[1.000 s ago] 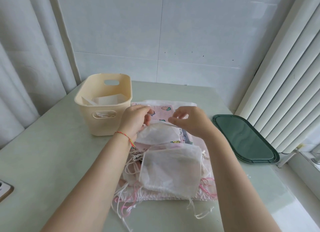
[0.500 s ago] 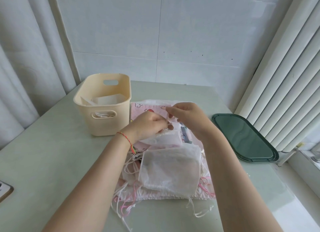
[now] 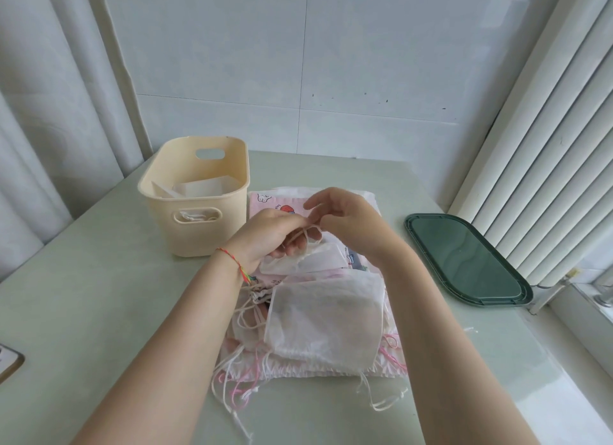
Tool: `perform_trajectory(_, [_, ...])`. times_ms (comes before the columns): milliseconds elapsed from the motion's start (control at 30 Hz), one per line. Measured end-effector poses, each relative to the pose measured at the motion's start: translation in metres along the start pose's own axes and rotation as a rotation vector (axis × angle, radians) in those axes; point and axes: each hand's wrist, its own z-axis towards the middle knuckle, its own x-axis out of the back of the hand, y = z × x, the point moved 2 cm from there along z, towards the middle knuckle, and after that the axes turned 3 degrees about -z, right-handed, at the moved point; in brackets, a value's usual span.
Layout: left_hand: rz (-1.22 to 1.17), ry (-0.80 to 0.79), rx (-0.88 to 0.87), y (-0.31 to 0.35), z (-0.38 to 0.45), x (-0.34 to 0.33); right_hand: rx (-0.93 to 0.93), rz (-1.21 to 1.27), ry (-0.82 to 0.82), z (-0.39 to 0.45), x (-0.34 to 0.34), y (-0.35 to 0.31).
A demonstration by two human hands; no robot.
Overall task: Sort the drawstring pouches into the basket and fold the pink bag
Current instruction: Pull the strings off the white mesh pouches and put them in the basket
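Now pouch [image 3: 305, 262] under cord-wrapped fingers [image 3: 300, 242].

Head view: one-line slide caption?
Both hands, left and right, work a white pouch's drawstring beside the basket.

One cream basket [image 3: 194, 209] at ten o'clock, one pink bag [image 3: 265, 203] at centre, one green tray [image 3: 464, 259] at three o'clock. White pouches on the bag: perhaps three, overlapping; two hands, left [image 3: 268, 235], right [image 3: 348, 219].
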Motion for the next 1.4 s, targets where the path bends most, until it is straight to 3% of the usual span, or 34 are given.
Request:
perform_trajectory(133, [-0.015, -0.010, -0.012, 0.000, 0.001, 0.000, -0.015, -0.045, -0.050, -0.001, -0.004, 0.000])
perform_trajectory(333, [-0.100, 0.089, -0.034, -0.005, 0.005, 0.006, -0.055, -0.336, 0.061, 0.003, 0.003, 0.005])
perform_trajectory(467, [-0.157, 0.135, -0.057, -0.007, 0.007, 0.009, -0.068, -0.308, -0.026, 0.004, -0.001, 0.006])
perform_trajectory(633, [-0.231, 0.096, -0.067, -0.006, 0.006, 0.011, -0.071, -0.342, -0.015, 0.006, -0.004, 0.009])
perform_trajectory(833, [-0.144, 0.093, -0.096, -0.003, 0.005, 0.009, 0.043, -0.326, 0.109, 0.006, 0.000, 0.004])
perform_trajectory(1000, [-0.062, 0.063, -0.148, -0.002, 0.004, 0.011, 0.052, -0.161, 0.021, 0.008, -0.009, 0.015])
perform_trajectory(1133, [0.071, 0.157, -0.216, -0.002, 0.005, 0.012, 0.033, -0.073, 0.077, 0.010, -0.010, 0.018])
perform_trajectory(1400, [0.422, 0.457, -0.564, -0.003, 0.009, -0.005, -0.014, 0.000, 0.229, 0.013, -0.006, 0.024])
